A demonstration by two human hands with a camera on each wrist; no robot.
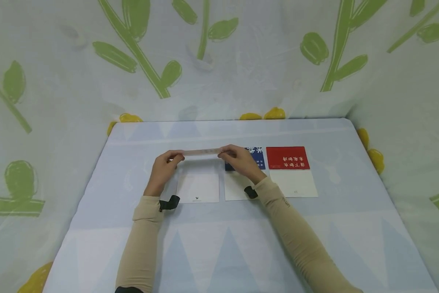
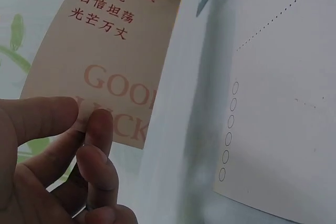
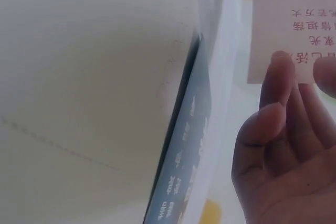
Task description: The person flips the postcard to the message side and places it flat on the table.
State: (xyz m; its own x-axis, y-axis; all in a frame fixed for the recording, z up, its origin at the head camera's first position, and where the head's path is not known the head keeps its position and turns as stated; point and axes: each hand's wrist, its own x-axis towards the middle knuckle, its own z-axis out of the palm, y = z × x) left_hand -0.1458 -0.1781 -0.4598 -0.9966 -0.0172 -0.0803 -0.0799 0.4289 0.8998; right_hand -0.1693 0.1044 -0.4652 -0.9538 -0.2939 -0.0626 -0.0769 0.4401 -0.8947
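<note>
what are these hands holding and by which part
A printed card: the left hand pinches its GOOD LUCK end, the right hand its opposite end.

A: Head cam light?
B: Soft, even — faint shadows beside the arms (image 1: 140, 248) on the table (image 1: 205, 219).
A: And L wrist?
B: Dim; card (image 2: 123, 48) dark vs. the paler page (image 2: 278, 108), but its red print (image 2: 107, 9) reads OK.
A: R wrist?
B: Hazy, low contrast — pale bg (image 3: 231, 56) washed out, blue strip (image 3: 184, 135) & sheet (image 3: 79, 77) blurry.

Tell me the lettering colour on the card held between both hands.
Red on the card: darker small characters, paler large letters; clearest in the left wrist view.
</note>
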